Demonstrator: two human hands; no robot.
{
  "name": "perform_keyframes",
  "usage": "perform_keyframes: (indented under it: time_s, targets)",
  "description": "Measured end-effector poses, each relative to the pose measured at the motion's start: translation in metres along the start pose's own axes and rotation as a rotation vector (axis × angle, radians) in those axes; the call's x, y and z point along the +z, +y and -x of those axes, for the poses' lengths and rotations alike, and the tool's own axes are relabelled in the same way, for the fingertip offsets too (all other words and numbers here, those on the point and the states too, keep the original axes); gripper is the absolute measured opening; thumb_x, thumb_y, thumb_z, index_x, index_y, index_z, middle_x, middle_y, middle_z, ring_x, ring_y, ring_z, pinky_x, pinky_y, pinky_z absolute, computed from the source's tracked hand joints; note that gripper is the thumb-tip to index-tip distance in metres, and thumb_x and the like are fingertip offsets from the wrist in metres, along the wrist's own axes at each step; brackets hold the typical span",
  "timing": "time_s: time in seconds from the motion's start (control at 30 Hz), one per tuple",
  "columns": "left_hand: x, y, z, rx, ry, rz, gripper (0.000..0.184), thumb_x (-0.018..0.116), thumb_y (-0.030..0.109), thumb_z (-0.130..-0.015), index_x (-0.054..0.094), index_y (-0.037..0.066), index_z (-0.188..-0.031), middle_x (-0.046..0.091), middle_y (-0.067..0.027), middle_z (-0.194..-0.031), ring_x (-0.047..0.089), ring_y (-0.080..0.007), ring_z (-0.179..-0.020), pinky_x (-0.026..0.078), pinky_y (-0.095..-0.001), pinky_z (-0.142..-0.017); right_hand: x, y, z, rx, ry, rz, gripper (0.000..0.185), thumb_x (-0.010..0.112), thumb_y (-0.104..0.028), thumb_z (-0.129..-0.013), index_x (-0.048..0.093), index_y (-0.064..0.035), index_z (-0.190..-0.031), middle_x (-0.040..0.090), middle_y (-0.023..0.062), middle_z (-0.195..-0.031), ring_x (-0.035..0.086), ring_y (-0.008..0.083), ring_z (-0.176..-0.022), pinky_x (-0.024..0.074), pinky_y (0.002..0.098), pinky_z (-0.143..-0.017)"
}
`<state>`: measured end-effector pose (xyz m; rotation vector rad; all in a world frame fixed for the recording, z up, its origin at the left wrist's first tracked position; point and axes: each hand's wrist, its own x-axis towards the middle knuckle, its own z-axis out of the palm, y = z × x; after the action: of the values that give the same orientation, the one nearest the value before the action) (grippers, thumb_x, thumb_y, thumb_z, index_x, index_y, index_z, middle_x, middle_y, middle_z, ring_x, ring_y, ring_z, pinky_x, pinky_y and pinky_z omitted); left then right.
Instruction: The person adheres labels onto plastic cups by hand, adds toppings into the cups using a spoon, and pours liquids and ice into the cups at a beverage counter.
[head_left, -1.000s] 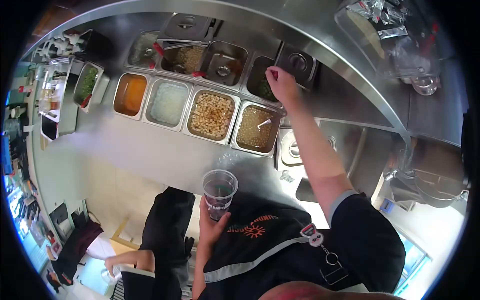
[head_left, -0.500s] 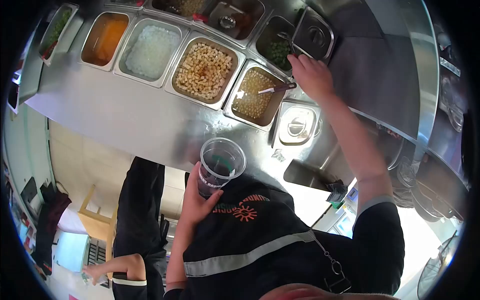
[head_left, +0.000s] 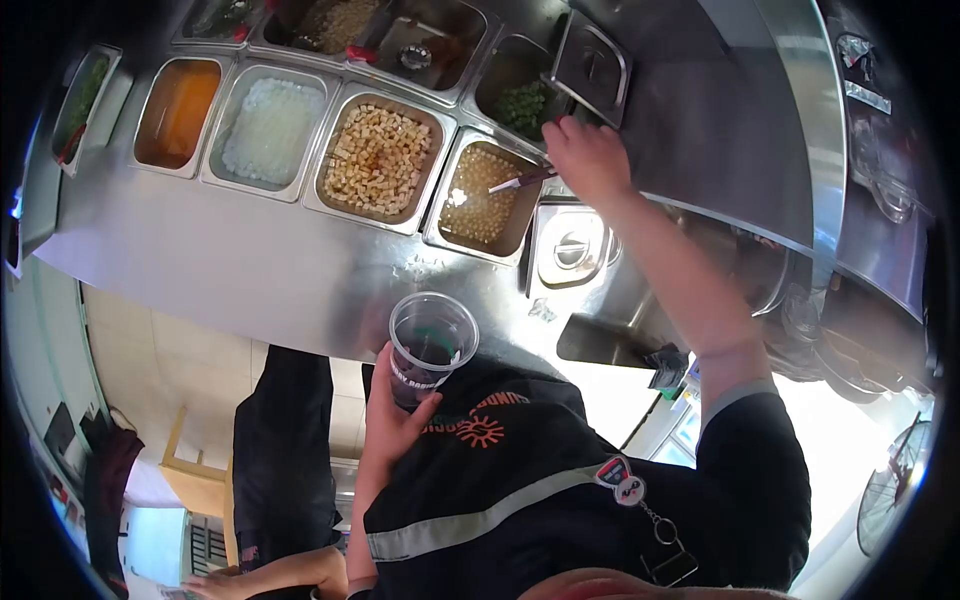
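My left hand point(head_left: 397, 408) is wrapped round a clear plastic cup point(head_left: 433, 335) with white lettering and a dark content low inside. The cup is held in front of my apron, by the counter's edge. Over the far right corner of the counter, my right hand point(head_left: 590, 160) is closed on a spoon, mostly hidden by the fingers, at the pan of chopped green leaves point(head_left: 522, 108). Just below that hand lies the dark handle of another spoon point(head_left: 522, 181), resting in a pan of small pale balls in liquid point(head_left: 480, 195).
Beside these stand pans of beige cubes point(head_left: 378, 160), translucent white jelly point(head_left: 272, 130) and orange liquid point(head_left: 180, 110). One metal lid point(head_left: 592, 68) leans by the greens; another lid point(head_left: 572, 248) lies nearer me. A sink point(head_left: 610, 340) is at right. Another person's arm point(head_left: 280, 575) shows lower left.
The view has shifted, moving the pans left in the picture. My right hand stays by the greens, and the spoon there shows less. My left hand still holds the cup. The other person's arm moved.
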<state>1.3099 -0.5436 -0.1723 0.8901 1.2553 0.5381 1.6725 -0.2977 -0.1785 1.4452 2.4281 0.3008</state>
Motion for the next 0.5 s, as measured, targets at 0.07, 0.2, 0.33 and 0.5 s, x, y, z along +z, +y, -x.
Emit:
perform_keyframes:
  time_s: [0.07,0.2,0.33,0.5]
  targets:
    - [0.000,0.000,0.001,0.008,-0.003,0.010,0.093,0.083,0.009,-0.075,0.029,0.000,-0.150,0.047,-0.0203,-0.142,0.048,-0.0303,-0.133,0.039,-0.0393,-0.109,0.007,0.007,-0.002,0.078,0.107,-0.043,0.011,0.062,-0.016,-0.083,0.058,-0.0146,-0.092,0.061,0.0016,-0.083,0.066,0.0205,-0.073,0.0500,0.0386,-0.065]
    - [0.000,-0.003,0.002,0.042,-0.011,-0.074,0.092,0.083,0.008,-0.075,0.029,0.000,-0.150,0.047,-0.0206,-0.142,0.049,-0.0308,-0.132,0.040,-0.0391,-0.108,0.011,0.011,-0.017,0.064,0.175,-0.109,0.005,0.058,-0.012,-0.081,0.055,-0.0121,-0.085,0.061,0.0032,-0.081,0.067,0.0227,-0.070,0.0512,0.0398,-0.062]
    - [0.000,0.000,0.002,0.032,-0.013,-0.111,0.092,0.082,0.007,-0.075,0.029,-0.001,-0.150,0.046,-0.0213,-0.143,0.048,-0.0310,-0.133,0.040,-0.0393,-0.108,0.015,-0.010,-0.040,0.100,-0.115,-0.046,0.006,0.057,-0.012,-0.083,0.058,-0.0100,-0.089,0.067,0.0078,-0.083,0.071,0.0267,-0.072,0.0549,0.0410,-0.062]
    - [0.002,0.000,-0.002,0.059,0.006,-0.052,0.091,0.082,0.006,-0.075,0.030,0.000,-0.149,0.046,-0.0200,-0.143,0.049,-0.0309,-0.131,0.041,-0.0391,-0.107,0.032,-0.012,-0.059,0.267,-0.172,-0.153,0.009,0.057,-0.015,-0.086,0.061,-0.0074,-0.089,0.070,0.0157,-0.082,0.072,0.0327,-0.072,0.0580,0.0454,-0.065]
